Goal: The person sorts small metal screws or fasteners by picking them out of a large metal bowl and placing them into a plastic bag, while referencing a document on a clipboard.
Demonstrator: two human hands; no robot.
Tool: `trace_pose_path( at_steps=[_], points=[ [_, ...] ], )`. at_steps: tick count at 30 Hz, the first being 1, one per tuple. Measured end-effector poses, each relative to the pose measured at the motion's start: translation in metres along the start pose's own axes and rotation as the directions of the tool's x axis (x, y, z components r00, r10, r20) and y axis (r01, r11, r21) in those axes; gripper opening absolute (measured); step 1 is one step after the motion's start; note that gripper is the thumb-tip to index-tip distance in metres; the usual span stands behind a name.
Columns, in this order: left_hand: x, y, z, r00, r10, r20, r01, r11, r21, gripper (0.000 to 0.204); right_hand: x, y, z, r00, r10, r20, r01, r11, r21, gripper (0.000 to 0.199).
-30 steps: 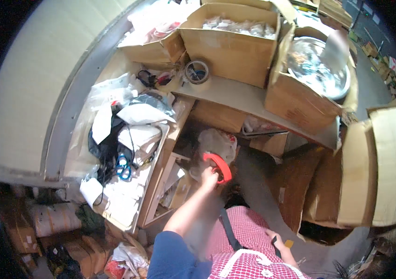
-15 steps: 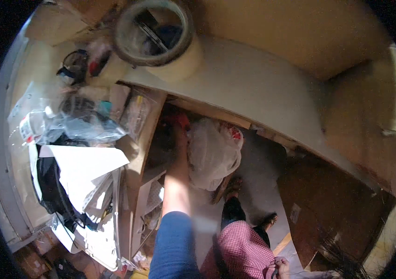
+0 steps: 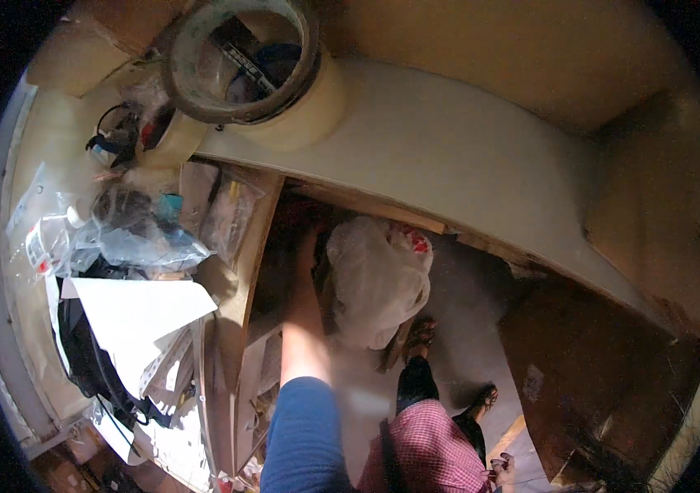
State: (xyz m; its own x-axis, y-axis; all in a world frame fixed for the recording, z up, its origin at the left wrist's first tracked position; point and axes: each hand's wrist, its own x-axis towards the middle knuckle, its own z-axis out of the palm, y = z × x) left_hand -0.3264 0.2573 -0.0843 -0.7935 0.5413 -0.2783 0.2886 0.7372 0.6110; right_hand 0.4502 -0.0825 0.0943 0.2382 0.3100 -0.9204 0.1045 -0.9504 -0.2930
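My left arm, in a blue sleeve, reaches down under the counter. My left hand (image 3: 310, 228) is in deep shadow there, its fingers hidden. Right beside that forearm stands a bulging white plastic bag (image 3: 376, 283) with a red patch near its top. Whether the hand touches the bag, I cannot tell. At the lower right, my right hand (image 3: 503, 471) hangs by the red checked cloth (image 3: 436, 444) of my clothing. Its fingers look curled, with a small dark shape by them that is too unclear to name.
Overhead, a cream bucket (image 3: 304, 123) with items inside stands on the counter (image 3: 440, 135). Left, plastic bags (image 3: 140, 242) and white paper (image 3: 132, 316) pile up near a wooden partition (image 3: 255, 263). A brown board (image 3: 605, 361) leans at right. My feet (image 3: 421, 335) are near the bag.
My left hand has gone deeper into the shadow, and the red seen by it earlier is now barely visible. The view has shifted slightly; the bucket appears further left.
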Motion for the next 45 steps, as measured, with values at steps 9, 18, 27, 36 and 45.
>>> trace_pose_path(
  at_steps=[9,18,27,36,45],
  points=[
    [-0.167,0.012,-0.039,0.978,0.136,-0.161,-0.194,0.881,-0.432,0.028,0.005,0.002,-0.030,0.990,-0.095,0.106,0.104,0.991,-0.085,0.031],
    [-0.621,0.090,-0.041,0.562,0.266,0.783,-0.416,0.909,-0.010,0.035,-0.046,0.179,-0.203,0.990,-0.135,-0.045,0.133,0.990,-0.048,0.029],
    [-0.848,0.139,0.121,-0.458,-0.188,0.869,-0.886,0.172,-0.430,0.059,-0.125,0.468,-0.296,0.950,-0.073,-0.303,-0.035,0.942,-0.334,0.030],
    [-1.190,0.306,0.241,-0.569,-0.473,0.673,-0.799,0.123,-0.589,0.060,-0.070,0.325,-0.399,0.767,-0.270,-0.582,0.481,0.843,0.241,0.037],
    [-1.417,0.407,0.332,-0.588,-0.741,0.326,-0.574,0.097,-0.813,0.058,-0.050,0.196,-0.575,0.774,-0.028,-0.633,0.420,0.770,0.480,0.044]
  ],
)
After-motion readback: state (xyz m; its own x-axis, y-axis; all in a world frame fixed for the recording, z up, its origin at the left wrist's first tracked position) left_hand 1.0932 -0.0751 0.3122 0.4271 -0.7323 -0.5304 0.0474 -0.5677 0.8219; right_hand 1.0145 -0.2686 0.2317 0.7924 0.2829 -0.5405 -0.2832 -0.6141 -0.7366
